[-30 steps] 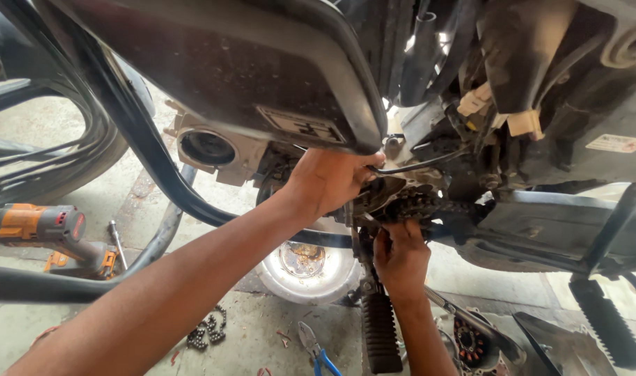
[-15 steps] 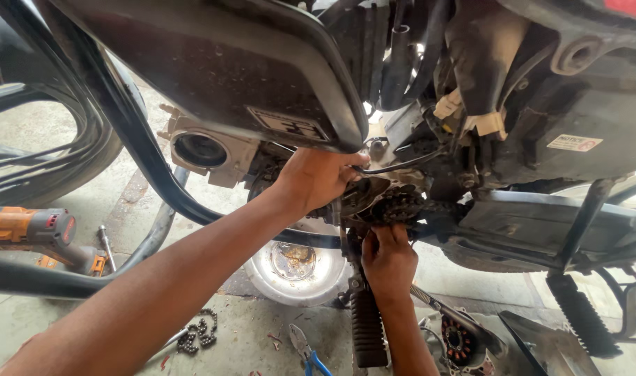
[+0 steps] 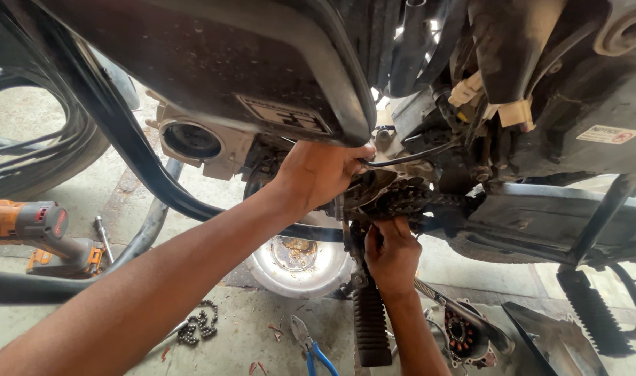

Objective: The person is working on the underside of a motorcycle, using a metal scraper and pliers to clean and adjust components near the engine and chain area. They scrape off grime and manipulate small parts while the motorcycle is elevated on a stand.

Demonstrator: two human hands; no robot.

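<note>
I look up at the underside of a motorcycle. My left hand (image 3: 321,174) reaches up to the engine and its fingers close around a dark part beside the greasy drive chain and sprocket (image 3: 401,202). My right hand (image 3: 391,254) comes from below and grips the lower edge of the same chain area, thumb up. What sits inside either grip is hidden by the fingers. A black cable (image 3: 408,157) runs just past my left fingertips. The black footrest (image 3: 371,327) hangs directly under my right wrist.
A metal bowl (image 3: 300,268) stands on the concrete under the engine. An orange power drill (image 3: 32,230) lies far left, a loose chain piece (image 3: 199,324) and blue-handled pliers (image 3: 311,345) on the floor. A removed engine cover (image 3: 464,338) lies at right. A black frame tube (image 3: 133,160) crosses left.
The view has shifted slightly; both hands stay at the chain and sprocket, with the right hand working a little lower and closer to the chain.
</note>
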